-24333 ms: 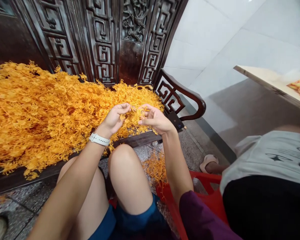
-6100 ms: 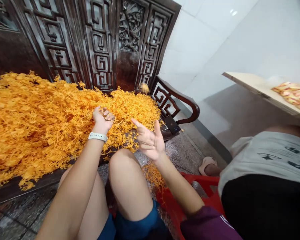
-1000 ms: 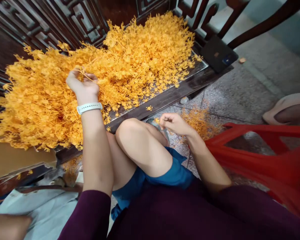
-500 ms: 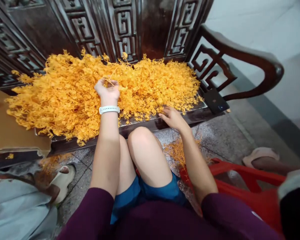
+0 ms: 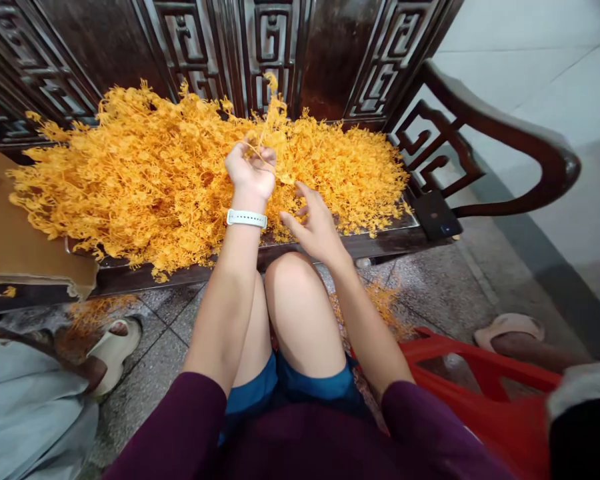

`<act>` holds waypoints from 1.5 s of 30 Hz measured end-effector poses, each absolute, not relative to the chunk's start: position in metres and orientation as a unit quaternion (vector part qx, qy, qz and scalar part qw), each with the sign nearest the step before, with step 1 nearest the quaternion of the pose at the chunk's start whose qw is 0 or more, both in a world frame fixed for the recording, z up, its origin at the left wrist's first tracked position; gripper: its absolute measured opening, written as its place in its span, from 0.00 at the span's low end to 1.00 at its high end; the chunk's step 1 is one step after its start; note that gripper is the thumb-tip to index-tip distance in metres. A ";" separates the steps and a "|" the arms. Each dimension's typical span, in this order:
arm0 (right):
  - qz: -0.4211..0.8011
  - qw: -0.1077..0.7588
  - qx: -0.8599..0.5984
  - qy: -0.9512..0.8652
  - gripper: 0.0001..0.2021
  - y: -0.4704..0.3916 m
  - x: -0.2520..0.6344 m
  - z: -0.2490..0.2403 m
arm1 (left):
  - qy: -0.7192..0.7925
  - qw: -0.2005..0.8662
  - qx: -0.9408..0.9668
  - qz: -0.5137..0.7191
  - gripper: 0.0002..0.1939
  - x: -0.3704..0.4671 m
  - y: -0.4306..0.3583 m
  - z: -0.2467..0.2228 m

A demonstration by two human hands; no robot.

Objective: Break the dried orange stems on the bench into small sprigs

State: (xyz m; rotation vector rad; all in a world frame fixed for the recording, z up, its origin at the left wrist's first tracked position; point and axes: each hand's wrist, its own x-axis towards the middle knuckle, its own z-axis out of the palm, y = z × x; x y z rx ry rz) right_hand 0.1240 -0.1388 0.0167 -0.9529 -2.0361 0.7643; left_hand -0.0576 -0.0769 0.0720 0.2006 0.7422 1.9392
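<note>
A large heap of orange-yellow sprigs [image 5: 150,180], apparently artificial flowers, covers most of the dark wooden bench. Over the middle of the heap, my left hand [image 5: 253,172], with a white band at the wrist, is closed on the thin stem of one sprig [image 5: 276,113]. That sprig's branching top stands up above the fingers, towards the bench back. My right hand [image 5: 314,223] is just right of it, near the heap's front edge, with thumb and fingers apart and nothing visible in it.
A black box-like object [image 5: 437,215] sits at the bench's right end, below the carved armrest [image 5: 520,140]. Cardboard [image 5: 25,233] lies at the left. Orange scraps [image 5: 380,303] litter the floor. A red plastic stool [image 5: 470,380] and another person's foot [image 5: 510,327] are at right; another person sits left.
My left hand has moved right and slightly up, and the sprig in it now stands raised. My right hand has moved left and up from the bench edge, its fingers spreading beside the left hand.
</note>
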 end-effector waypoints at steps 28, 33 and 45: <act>0.458 0.439 -0.529 -0.563 0.47 -0.150 0.140 -0.029 | 0.214 0.541 0.239 0.777 0.03 -0.012 -0.087 0.107; 0.684 0.495 -0.353 -0.404 0.31 -0.148 0.157 0.046 | 0.267 0.430 0.359 0.784 0.05 0.004 -0.105 0.096; 0.561 0.611 -0.376 -0.413 0.21 -0.104 0.168 0.093 | 0.355 0.365 0.749 0.425 0.29 0.007 -0.137 0.082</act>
